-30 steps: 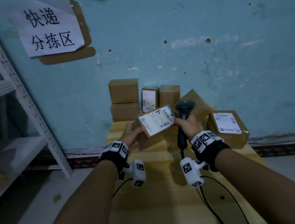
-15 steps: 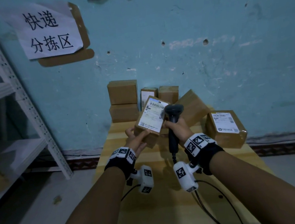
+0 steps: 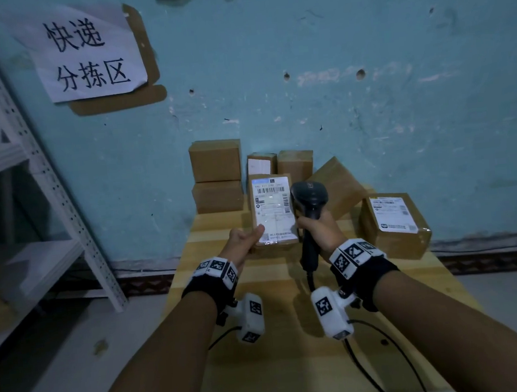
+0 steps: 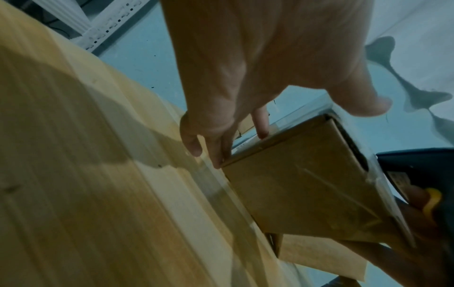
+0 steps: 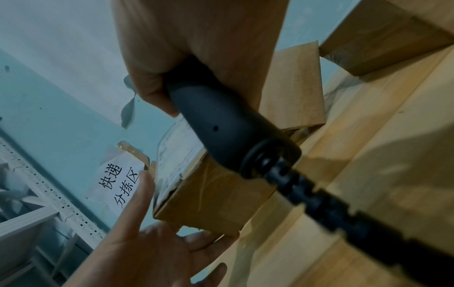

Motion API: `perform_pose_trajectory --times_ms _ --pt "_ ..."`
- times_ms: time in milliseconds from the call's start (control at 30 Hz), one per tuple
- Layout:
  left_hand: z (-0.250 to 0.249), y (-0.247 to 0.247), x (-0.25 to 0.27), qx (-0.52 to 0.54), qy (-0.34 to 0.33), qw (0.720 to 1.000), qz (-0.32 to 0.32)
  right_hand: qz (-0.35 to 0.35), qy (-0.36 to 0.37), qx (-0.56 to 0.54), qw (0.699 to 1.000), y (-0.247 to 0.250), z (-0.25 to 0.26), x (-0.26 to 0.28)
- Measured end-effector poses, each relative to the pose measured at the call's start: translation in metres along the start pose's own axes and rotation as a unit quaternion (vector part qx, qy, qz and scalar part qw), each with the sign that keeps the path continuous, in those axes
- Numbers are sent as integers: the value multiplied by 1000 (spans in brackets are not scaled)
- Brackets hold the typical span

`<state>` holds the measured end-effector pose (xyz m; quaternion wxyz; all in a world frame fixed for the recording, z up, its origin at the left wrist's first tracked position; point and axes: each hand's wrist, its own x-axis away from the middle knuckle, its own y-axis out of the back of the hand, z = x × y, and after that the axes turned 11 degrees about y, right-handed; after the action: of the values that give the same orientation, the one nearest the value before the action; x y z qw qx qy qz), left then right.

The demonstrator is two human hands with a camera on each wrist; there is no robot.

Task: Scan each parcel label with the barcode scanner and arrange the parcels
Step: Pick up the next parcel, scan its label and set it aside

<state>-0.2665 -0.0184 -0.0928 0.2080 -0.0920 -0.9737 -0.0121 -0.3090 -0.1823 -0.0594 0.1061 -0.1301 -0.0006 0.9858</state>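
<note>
My left hand [image 3: 248, 240] holds a brown parcel [image 3: 272, 210] upright above the wooden table [image 3: 266, 367], thumb on the lower left of its white barcode label, fingers behind it. In the left wrist view the fingers [image 4: 218, 151] lie along the back edge of this parcel [image 4: 307, 184]. My right hand [image 3: 316, 231] grips the handle of the dark barcode scanner [image 3: 309, 197], whose head stands just right of the label. The right wrist view shows the scanner [image 5: 221, 120] handle in my fist, with the parcel [image 5: 213, 194] behind it.
Several brown parcels stand against the blue wall: a two-high stack [image 3: 216, 174], two small ones [image 3: 295, 164], a tilted one [image 3: 339, 185]. A labelled parcel [image 3: 394, 224] sits at the table's right. The scanner cable [image 3: 369, 373] trails toward me. A white metal shelf [image 3: 40, 183] stands left.
The held parcel has turned from lying slanted to standing upright, its barcode now at the top and facing me. The scanner has stayed close beside its right edge.
</note>
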Motion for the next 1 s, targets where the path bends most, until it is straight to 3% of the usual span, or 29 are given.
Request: perform_pose_trajectory --times_ms 133,533,1000 --pt "5 1 -3 -35 -4 999 -23 0 -5 -7 1000 1 -1 2" --pt "22 1 -11 -92 45 995 -8 -11 -36 -3 999 1 -11 6" --pt "41 1 -46 -26 23 999 -39 -8 -37 1 999 1 -17 6"
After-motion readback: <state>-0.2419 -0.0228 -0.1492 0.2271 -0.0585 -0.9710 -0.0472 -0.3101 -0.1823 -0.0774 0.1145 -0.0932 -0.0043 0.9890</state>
